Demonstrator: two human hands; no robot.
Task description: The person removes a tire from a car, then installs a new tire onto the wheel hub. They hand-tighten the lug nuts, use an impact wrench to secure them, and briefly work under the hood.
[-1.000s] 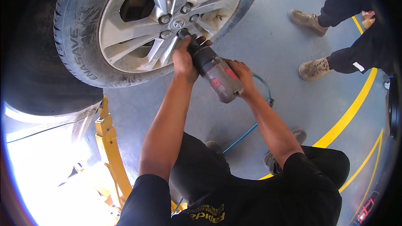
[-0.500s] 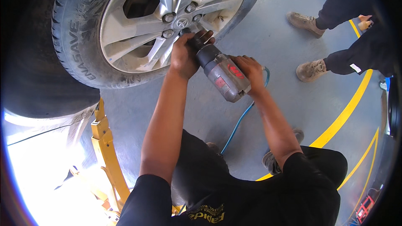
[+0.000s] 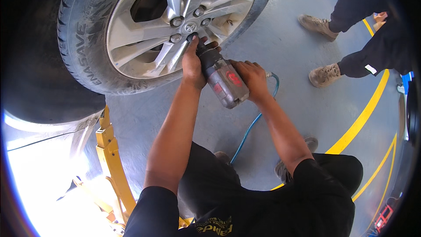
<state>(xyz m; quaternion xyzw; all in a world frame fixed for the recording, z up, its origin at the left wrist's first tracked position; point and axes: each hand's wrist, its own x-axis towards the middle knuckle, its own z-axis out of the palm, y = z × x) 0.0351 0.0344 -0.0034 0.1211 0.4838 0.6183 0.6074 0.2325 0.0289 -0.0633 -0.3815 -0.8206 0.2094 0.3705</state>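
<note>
Currently in use: one impact wrench (image 3: 222, 81), grey-bodied with red patches and a black nose, slanting from the lower part of the wheel hub back toward the person. Its dark socket (image 3: 191, 38) is up against the hub area; whether it sits over a nut is hidden. Change since half a second ago: rear end swung to the left, nose about where it was.

Left hand (image 3: 192, 65): fingers curled around the black nose, thumb laid along it toward the socket. Change: thumb plainer to see than in the previous view.

Right hand (image 3: 252, 78): grasping the wrench near its rear, far side; the finger on the trigger, if any, cannot be made out. Change: carried left along with the tool body.

Wheel (image 3: 144, 30): silver multi-spoke alloy in a dusty black tyre (image 3: 83, 57); four nuts (image 3: 175, 38) show around the hub.

Hose (image 3: 252, 127), blue-green: runs from a pale fitting beside the right hand, under the forearm, to the floor. Change: loop drawn closer to the forearm than a second ago.

Yellow stand (image 3: 112, 153): upright, below the tyre at left.

Co-worker: dark trousers, two brown boots (image 3: 325, 75), near a yellow floor line (image 3: 362, 123); feet placed as before.
</note>
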